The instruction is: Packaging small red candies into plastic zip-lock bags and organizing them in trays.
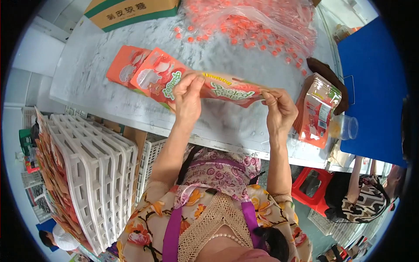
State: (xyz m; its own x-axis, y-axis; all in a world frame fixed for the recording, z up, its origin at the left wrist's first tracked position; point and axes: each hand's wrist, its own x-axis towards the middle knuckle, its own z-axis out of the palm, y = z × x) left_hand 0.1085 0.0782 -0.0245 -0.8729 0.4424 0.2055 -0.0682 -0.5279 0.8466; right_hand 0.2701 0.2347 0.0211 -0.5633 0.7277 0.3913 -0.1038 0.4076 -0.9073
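Between my two hands a red-and-pink candy pouch [231,92] is stretched sideways above the table. My left hand [188,96] pinches its left end, and my right hand [279,109] pinches the right end, near the upper corner. I cannot see whether its mouth is parted. Left of my left hand, red pouches [150,76] with a clear window lie overlapped in a row. Beside my right hand sits a stack of flat pouches [321,111]. Beyond my hands, a big clear plastic bag [262,19] lies with red wrapped candies [251,41] spilling from it.
The grey marbled table [91,56] carries a cardboard box [131,13] at the far left. At right are a brown cloth-like item [336,83], a clear jar [348,127] and a blue panel [371,83]. Stacked white crates [87,170] stand lower left, a red stool [309,192] lower right.
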